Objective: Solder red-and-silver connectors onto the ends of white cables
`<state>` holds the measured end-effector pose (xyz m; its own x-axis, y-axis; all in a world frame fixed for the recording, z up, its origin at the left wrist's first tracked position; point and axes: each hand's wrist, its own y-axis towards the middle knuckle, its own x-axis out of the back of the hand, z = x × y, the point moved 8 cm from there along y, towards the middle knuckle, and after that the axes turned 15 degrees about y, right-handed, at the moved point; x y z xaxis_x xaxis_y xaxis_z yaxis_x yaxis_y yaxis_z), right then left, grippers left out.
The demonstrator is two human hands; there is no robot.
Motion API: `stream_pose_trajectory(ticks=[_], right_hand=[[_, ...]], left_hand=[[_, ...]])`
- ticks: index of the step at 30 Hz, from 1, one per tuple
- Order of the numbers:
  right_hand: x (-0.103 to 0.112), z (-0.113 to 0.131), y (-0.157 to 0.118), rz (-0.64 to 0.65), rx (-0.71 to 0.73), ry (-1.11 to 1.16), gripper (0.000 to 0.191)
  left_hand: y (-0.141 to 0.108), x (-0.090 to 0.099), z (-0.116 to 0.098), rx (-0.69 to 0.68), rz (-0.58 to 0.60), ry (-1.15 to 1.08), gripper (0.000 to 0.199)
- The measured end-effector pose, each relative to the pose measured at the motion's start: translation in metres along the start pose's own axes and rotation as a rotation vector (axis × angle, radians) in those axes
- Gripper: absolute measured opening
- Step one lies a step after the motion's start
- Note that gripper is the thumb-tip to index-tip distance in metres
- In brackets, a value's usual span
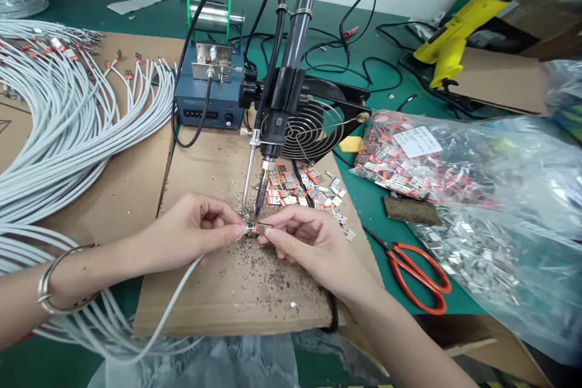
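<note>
white wires [68,127], orange-handled scissors [421,276], blue solder station [207,97], yellow glue gun [454,36]

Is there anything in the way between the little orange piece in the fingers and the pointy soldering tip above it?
Nothing visible. The left hand and right hand pinch the small orange terminal right under the soldering iron tip, with only a small open gap between them. The white cable trails off toward the left.

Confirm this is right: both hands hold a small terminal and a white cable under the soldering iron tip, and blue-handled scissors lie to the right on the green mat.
One detail is wrong: the scissors have red-orange handles, not blue, as the head view shows. The rest stands: left hand and right hand hold the terminal and white cable under the soldering iron tip.
</note>
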<state>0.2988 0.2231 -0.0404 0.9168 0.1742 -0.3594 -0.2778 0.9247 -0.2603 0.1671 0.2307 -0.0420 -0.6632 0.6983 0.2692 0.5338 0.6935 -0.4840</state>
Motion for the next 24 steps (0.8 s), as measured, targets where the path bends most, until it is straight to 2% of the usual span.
stream_pose_trajectory(ticks=[11,16,19,21,22,23,24], right_hand=[[0.000,-0.003,0.000,0.027,-0.041,-0.033,0.006],[-0.006,0.004,-0.006,0.151,0.003,-0.082,0.004],[-0.011,0.016,-0.026,0.296,0.068,-0.158,0.003],[-0.011,0.023,-0.050,0.425,0.152,-0.257,0.008],[-0.007,0.026,-0.062,0.459,0.215,-0.292,0.013],[0.001,0.027,-0.072,0.473,0.263,-0.312,0.017],[0.010,0.023,-0.080,0.482,0.252,-0.337,0.020]], left_hand=[[0.001,-0.003,0.006,0.052,0.050,0.053,0.024],[-0.005,-0.010,-0.008,-0.031,0.120,0.085,0.023],[-0.023,-0.028,-0.012,-0.064,0.151,0.058,0.022],[-0.043,-0.052,-0.012,-0.219,0.178,0.181,0.022],[-0.056,-0.068,-0.013,-0.372,0.198,0.345,0.021],[-0.072,-0.085,-0.014,-0.580,0.197,0.521,0.020],[-0.088,-0.101,-0.010,-0.765,0.171,0.731,0.021]])
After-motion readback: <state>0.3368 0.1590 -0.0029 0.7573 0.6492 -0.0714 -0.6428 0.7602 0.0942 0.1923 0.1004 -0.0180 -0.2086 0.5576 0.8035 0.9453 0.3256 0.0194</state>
